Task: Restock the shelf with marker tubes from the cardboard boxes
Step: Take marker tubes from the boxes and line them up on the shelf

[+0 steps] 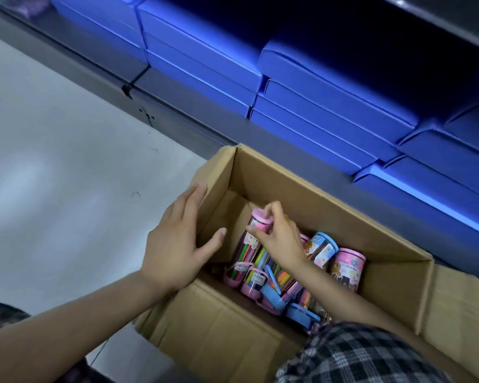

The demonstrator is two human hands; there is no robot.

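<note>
From my remote feed, I look down into an open cardboard box (310,194) that stands on the pale floor (53,161), close against the front edge of a dark shelf (194,106). My right hand (277,236) reaches into the box, its fingers (271,210) curled round the pink cap of a marker tube (249,244) that leans tilted, cap end uppermost, against the box's left inner wall. My left hand (177,244) rests on the rim of that same left wall, fingers straight and relaxed, the thumb hanging over the inside and grasping nothing.

More marker tubes (335,261) lie and stand packed in the box to the right of the held one: two with pink caps, one with a blue cap, and several with pink or blue carry straps toward the near side. I count roughly half a dozen, though the jumble under my right forearm is too crowded to be sure. Coloured markers show through the clear walls.

On the shelf above the box, stacks of flat blue boxes (329,87) sit side by side, running from upper left to right. A plaid sleeve (365,357) covers my right upper arm at the bottom edge.
</note>
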